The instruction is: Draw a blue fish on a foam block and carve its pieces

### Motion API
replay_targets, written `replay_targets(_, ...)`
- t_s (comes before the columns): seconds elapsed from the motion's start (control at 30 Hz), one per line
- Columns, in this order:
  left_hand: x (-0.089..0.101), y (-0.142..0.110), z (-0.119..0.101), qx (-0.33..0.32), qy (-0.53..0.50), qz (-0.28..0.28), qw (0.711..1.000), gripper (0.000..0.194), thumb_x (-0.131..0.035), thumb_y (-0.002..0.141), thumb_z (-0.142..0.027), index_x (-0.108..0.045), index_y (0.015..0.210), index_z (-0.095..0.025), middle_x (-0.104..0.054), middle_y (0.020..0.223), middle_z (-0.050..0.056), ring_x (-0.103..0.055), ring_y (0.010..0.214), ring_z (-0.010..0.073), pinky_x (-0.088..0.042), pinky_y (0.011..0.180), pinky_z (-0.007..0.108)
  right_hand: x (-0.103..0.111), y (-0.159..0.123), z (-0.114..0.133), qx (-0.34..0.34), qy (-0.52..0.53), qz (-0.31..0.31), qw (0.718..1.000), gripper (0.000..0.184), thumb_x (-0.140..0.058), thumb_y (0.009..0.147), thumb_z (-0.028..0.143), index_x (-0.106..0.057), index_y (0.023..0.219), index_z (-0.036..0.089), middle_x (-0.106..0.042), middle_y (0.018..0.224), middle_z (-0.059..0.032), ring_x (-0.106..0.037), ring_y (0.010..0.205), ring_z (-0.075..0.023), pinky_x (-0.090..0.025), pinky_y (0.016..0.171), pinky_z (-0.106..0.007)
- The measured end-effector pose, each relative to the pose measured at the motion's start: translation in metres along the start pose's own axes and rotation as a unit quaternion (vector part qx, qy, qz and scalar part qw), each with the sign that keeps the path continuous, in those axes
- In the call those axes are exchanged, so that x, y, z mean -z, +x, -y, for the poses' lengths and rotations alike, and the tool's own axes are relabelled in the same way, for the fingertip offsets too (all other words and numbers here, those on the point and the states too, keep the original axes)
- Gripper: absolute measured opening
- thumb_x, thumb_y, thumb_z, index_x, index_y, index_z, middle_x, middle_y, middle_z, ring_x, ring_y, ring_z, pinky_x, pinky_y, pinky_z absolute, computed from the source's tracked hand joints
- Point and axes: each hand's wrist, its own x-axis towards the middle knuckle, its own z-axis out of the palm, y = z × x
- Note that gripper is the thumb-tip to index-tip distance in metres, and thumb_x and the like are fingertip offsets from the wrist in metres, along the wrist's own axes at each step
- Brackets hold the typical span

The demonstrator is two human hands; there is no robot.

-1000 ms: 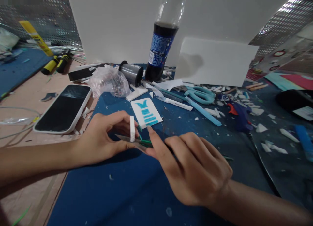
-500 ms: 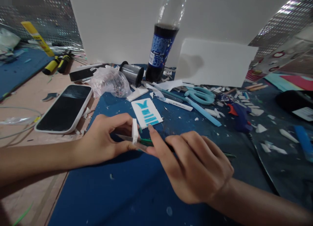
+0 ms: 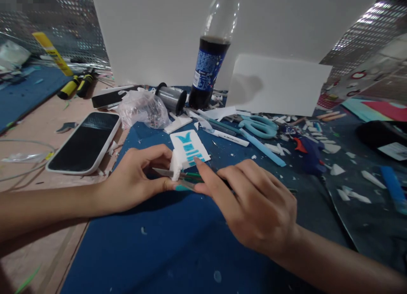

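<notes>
My left hand (image 3: pixel 135 181) is closed, pinching a small white foam piece (image 3: pixel 175 165) between thumb and fingers. My right hand (image 3: pixel 254 201) wraps round a craft knife (image 3: pixel 192 175) with a green part, its index finger stretched along the top. The thin blade (image 3: pixel 163 172) crosses the foam piece and points toward my left palm. A bit of teal (image 3: pixel 182 187) shows below the foam, by my left thumb. Just behind my fingers lies a white card (image 3: pixel 181 143) with teal shapes on it. My right fingers hide most of the knife handle.
A phone (image 3: pixel 85 143) lies left. Behind are a plastic bag (image 3: pixel 143 107), a spool (image 3: pixel 171 98), a cola bottle (image 3: pixel 208 69), blue scissors (image 3: pixel 260 126) and a white pen (image 3: pixel 230 138). A glue gun (image 3: pixel 313 154) with its cable is right, among foam scraps.
The foam piece has turned in my left hand, so its broad face shows more. More of the blade shows left of it. My right hand has shifted slightly up and left.
</notes>
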Motion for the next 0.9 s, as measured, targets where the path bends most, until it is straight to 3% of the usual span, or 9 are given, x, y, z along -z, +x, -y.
replay_targets(0.2,0.001,0.002,0.001,0.029,-0.042,0.002,0.999,0.020,-0.091,0.078,-0.017,-0.077,0.093,-0.017,-0.083,0.089,-0.001,-0.080,0.078,0.0121,-0.063,0.073,0.013,-0.001,0.000,-0.005,-0.009,0.014,0.002,1.000,0.023,-0.074,0.103,0.027,-0.082,0.115,0.010,-0.065,0.065,-0.0006,-0.058,0.064,-0.0165,-0.049,0.063,-0.031)
replay_targets(0.43,-0.003,0.004,-0.004,0.019,-0.059,0.022,0.998,0.018,-0.086,0.078,-0.010,-0.077,0.091,-0.019,-0.081,0.081,-0.006,-0.076,0.072,0.0072,-0.057,0.065,0.007,-0.005,-0.003,-0.003,-0.022,0.011,-0.019,1.000,0.018,-0.076,0.102,0.027,-0.082,0.114,0.017,-0.067,0.067,0.0005,-0.058,0.065,-0.0161,-0.050,0.066,-0.032)
replay_targets(0.67,-0.003,0.001,-0.006,0.028,0.035,0.038,0.998,0.015,-0.087,0.079,-0.021,-0.074,0.084,-0.017,-0.077,0.074,-0.004,-0.071,0.068,0.0111,-0.056,0.062,0.012,-0.005,-0.002,0.001,-0.014,0.014,-0.041,0.999,0.016,-0.074,0.103,0.025,-0.083,0.111,0.015,-0.069,0.070,-0.0015,-0.061,0.069,-0.0174,-0.051,0.067,-0.031)
replay_targets(0.9,0.000,0.001,-0.003,0.065,0.005,0.031,0.997,0.021,-0.086,0.077,-0.028,-0.072,0.088,-0.016,-0.075,0.080,0.000,-0.071,0.070,0.0142,-0.058,0.064,0.018,-0.010,-0.003,-0.007,-0.010,0.022,-0.032,0.999,0.020,-0.077,0.100,0.025,-0.082,0.115,0.011,-0.063,0.066,-0.0002,-0.055,0.065,-0.0159,-0.045,0.059,-0.031)
